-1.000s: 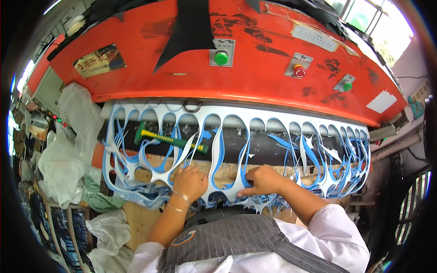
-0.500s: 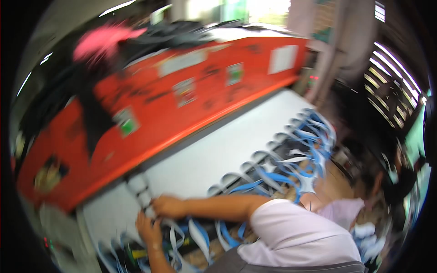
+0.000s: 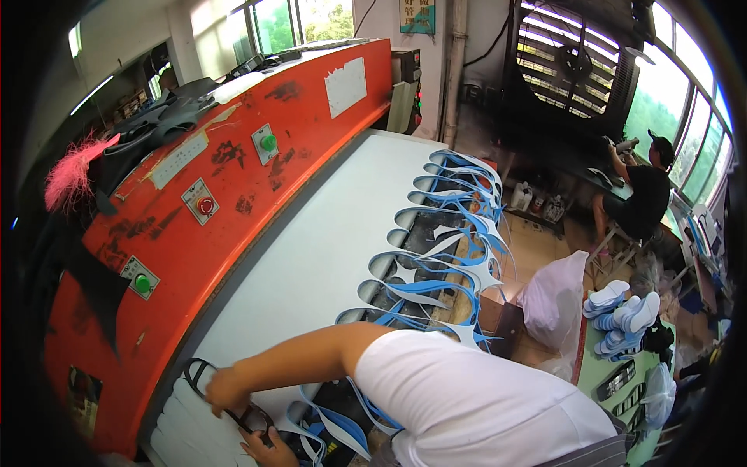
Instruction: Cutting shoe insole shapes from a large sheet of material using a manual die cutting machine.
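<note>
My right hand (image 3: pixel 226 391) is closed on a black, sole-shaped cutting die (image 3: pixel 196 375), an open loop frame, over the near left end of the white cutting board (image 3: pixel 292 233). Close below it, my left hand (image 3: pixel 269 450) grips the die's near end, its fingers partly hidden at the lower edge. My right forearm (image 3: pixel 303 356) reaches across the board. White-and-blue cut sheet scraps (image 3: pixel 424 289) with rounded cut-outs hang along the board's right edge, and more strips (image 3: pixel 331 424) lie beside my hands.
A red press beam (image 3: pixel 233 167) with green and red buttons runs along the board's left side. To the right are a pinkish plastic bag (image 3: pixel 552 300) and a green table (image 3: pixel 580 373) bearing white-and-blue slippers (image 3: pixel 622 315). Farther back, a seated person (image 3: pixel 642 191) works at a bench.
The view has swung to the right and sharpened, bringing the green table and seated person into plain sight. My hands, still at the die, now appear lower in the picture.
</note>
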The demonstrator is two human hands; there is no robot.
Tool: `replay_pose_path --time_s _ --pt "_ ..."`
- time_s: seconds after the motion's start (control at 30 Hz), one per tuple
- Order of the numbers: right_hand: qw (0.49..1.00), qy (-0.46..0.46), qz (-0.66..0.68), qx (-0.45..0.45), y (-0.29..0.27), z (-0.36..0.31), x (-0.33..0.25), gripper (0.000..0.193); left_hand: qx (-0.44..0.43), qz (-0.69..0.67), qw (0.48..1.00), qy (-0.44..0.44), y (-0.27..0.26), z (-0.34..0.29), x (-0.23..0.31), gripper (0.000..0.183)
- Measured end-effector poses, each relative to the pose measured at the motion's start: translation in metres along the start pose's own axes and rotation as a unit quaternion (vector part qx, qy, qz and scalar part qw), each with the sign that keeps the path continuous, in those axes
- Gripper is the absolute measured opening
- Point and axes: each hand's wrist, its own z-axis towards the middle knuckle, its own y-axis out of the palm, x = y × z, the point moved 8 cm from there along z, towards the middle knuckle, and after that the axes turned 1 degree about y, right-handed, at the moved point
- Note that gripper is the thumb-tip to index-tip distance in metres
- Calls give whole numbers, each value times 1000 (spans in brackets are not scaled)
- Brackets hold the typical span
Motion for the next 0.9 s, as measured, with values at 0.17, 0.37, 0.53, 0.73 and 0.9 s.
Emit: replay_pose_path --time_s 0.17,0.37,0.53,0.73,0.9 --pt "968 -128 -214 -35 34 40 -6 5 77 -112 991 -23 15 -6 -48 23" --pt "954 -274 -112 -41 57 32 -13 12 103 -335 929 -122 29 -21 -63 66" --pt "965 -168 -8 203 -46 11 -18 14 -112 26 988 -107 25 2 -66 59" --pt "934 346 -91 1 -64 -13 15 38 -253 122 959 -33 37 63 -70 45" --pt "809 528 -53 -252 22 -68 73 41 -59 95 993 -33 76 57 -91 44"
